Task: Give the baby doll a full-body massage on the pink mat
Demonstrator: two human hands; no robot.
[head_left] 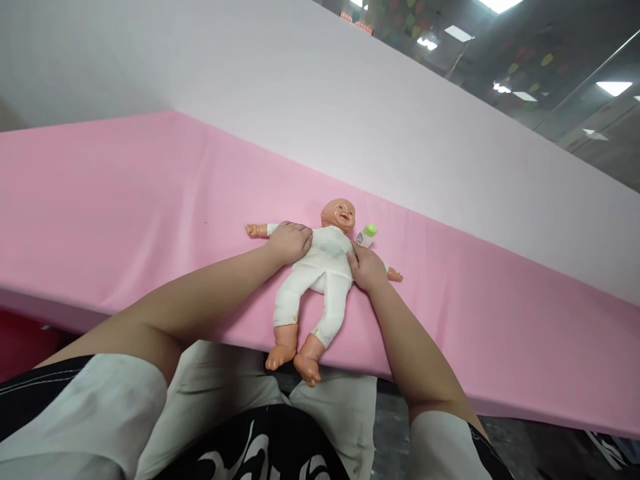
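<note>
Baby doll (pixel 324 267) supine on pink table (pixel 125 200), feet past its near edge. Left hand (pixel 290 241) and right hand (pixel 367 268) clasp the doll's sides; green-capped bottle (pixel 367 234) beside the doll's head.

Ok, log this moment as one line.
left hand: on baby doll shoulder | right hand: on doll's other side | doll: face up, feet past pink table edge | green-capped bottle: beside head

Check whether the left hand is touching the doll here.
Touching. The head view shows the left hand lying flat on the doll at its shoulder, with no gap between them; the right hand presses the doll's other side.
</note>
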